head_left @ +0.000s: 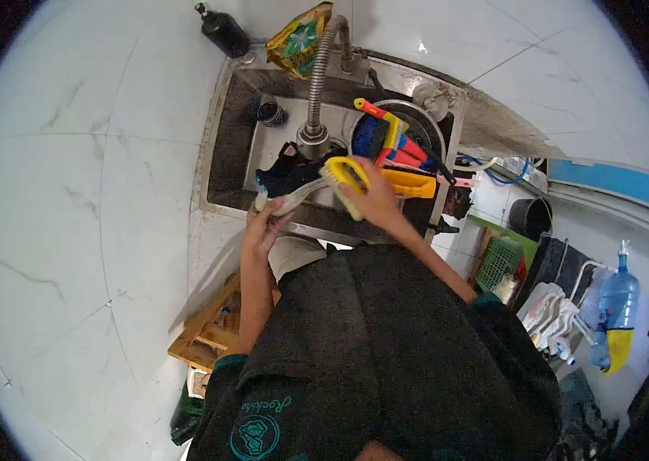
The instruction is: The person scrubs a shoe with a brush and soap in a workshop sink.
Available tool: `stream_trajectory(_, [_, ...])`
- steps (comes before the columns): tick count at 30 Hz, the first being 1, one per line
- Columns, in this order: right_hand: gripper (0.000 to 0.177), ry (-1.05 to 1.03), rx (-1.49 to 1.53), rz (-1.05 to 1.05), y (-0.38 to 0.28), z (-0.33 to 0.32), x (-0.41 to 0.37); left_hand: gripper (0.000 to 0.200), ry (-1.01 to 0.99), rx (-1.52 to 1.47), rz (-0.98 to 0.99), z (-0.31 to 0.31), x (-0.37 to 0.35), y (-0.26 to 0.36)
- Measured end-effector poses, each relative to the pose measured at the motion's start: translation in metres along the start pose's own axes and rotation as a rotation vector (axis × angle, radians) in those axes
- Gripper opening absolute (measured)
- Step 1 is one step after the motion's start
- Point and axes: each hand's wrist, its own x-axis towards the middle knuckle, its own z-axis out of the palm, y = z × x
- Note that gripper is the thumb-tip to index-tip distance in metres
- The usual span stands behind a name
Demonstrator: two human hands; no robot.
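Note:
Over the front of the metal sink, my left hand grips a black shoe by its whitish sole edge. The shoe's dark upper faces into the basin, under the tap. My right hand is wrapped round a yellow scrub brush, held against or just above the sole; exact contact cannot be made out. Behind the brush, the flexible tap hangs down with its head close to the shoe. No water stream is clearly visible.
A round basin at the sink's right holds red, yellow and blue brushes. Beside it lies an orange-yellow tool. A dark cup stands in the sink; a black bottle and a yellow-green packet sit behind.

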Motion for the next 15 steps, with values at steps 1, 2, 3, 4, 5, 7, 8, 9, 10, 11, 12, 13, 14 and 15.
stream_trajectory(1, [0.055,-0.012,0.006,0.009,0.002,0.01,0.0,0.03,0.013,-0.027,-0.016,0.002,-0.002,-0.001])
stream_trajectory(2, [0.056,-0.025,0.011,0.017,0.003,0.02,-0.001,0.03,0.025,-0.055,-0.031,0.002,-0.002,-0.003])
stream_trajectory(3, [0.057,-0.037,0.015,0.023,0.003,0.027,-0.001,0.03,0.036,-0.085,-0.044,0.0,0.0,-0.004])
stream_trajectory(4, [0.061,-0.023,-0.045,0.018,0.002,0.031,-0.003,0.029,0.051,-0.093,-0.069,-0.005,0.006,-0.009])
stream_trajectory(5, [0.06,-0.031,-0.019,0.019,0.0,0.037,-0.005,0.03,0.036,-0.136,-0.088,-0.009,0.012,-0.013])
stream_trajectory(7, [0.058,-0.059,0.029,0.027,-0.005,0.05,-0.014,0.034,0.015,-0.229,-0.134,-0.016,0.018,-0.02])
stream_trajectory(8, [0.061,-0.062,0.032,-0.093,-0.006,0.057,-0.021,0.033,0.029,-0.229,-0.122,-0.018,0.02,-0.024])
stream_trajectory(9, [0.062,-0.1,0.033,-0.146,-0.008,0.06,-0.024,0.032,0.042,-0.229,-0.11,-0.017,0.021,-0.027])
stream_trajectory(10, [0.063,-0.137,0.034,-0.196,-0.01,0.063,-0.027,0.031,0.056,-0.229,-0.101,-0.018,0.02,-0.03])
stream_trajectory(11, [0.064,-0.174,0.033,-0.248,-0.012,0.063,-0.026,0.03,0.029,-0.216,-0.116,-0.018,0.021,-0.032])
stream_trajectory(12, [0.066,-0.153,0.008,-0.253,-0.01,0.064,-0.023,0.03,0.0,-0.204,-0.128,-0.017,0.022,-0.033])
stream_trajectory(13, [0.066,-0.158,0.011,-0.242,-0.01,0.065,-0.02,0.029,-0.029,-0.192,-0.137,-0.016,0.024,-0.033])
stream_trajectory(14, [0.066,-0.162,0.013,-0.231,-0.01,0.067,-0.019,0.029,-0.072,-0.205,-0.138,-0.014,0.026,-0.035])
stream_trajectory(15, [0.066,-0.164,0.017,-0.22,-0.01,0.07,-0.02,0.029,-0.115,-0.214,-0.14,-0.016,0.029,-0.037])
